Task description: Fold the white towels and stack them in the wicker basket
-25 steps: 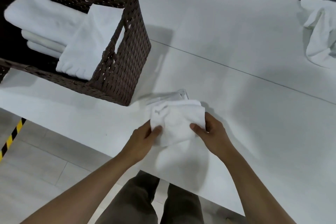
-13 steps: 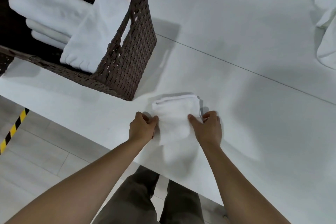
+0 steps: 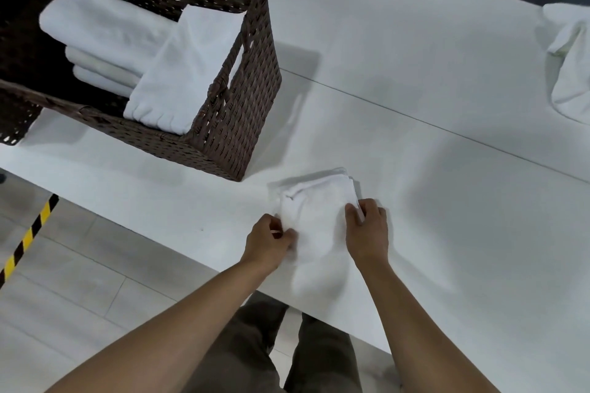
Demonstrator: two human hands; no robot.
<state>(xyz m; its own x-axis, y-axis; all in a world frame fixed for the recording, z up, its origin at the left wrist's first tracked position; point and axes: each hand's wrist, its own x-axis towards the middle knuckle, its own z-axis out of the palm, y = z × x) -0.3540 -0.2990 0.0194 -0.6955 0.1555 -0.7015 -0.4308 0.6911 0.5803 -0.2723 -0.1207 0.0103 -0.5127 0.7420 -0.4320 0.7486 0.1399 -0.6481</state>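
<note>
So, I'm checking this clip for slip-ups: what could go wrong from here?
The left hand and right hand pinch only the sides of the folded towel, so its layers may open when lifted. Its near end lies by the edge of the table and might slide off. The tilted towel in the basket could make the stack uneven.

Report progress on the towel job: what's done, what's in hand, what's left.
Done: several folded towels lie in the wicker basket. In hand: the left hand and right hand pinch the sides of a small towel, folded and lying on the table beside the basket. Left: put that one in the basket, then fold the crumpled towel at the table's far right edge.
</note>
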